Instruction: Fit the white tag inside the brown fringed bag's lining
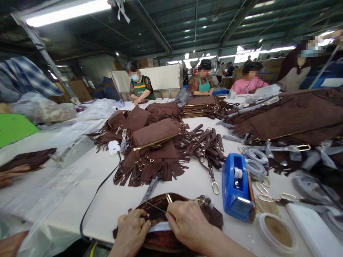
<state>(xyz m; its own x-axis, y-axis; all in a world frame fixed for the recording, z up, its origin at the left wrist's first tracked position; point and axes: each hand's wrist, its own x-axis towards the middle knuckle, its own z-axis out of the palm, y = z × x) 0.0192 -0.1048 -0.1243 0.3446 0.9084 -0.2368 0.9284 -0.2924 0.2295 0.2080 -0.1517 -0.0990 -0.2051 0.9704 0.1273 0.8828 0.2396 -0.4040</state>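
Note:
An open dark brown bag [193, 241] lies at the table's near edge, its zipper opening spread and a patterned lining and a white strip showing inside. My left hand [132, 230] has its fingers closed at the left of the opening. Across from it, my right hand [189, 222] pinches at the rim, beside a gold zipper pull [169, 198]. A thin dark strand runs between the two hands. What exactly the fingertips of either hand hold is too small to tell.
Brown fringed bags [157, 133] are piled ahead, with straps [209, 145] beside them. A blue tape dispenser [235, 186], a round container [278, 231] and coiled clear tubing [256, 162] stand right. A co-worker's hands [8, 175] are at far left; several people work behind.

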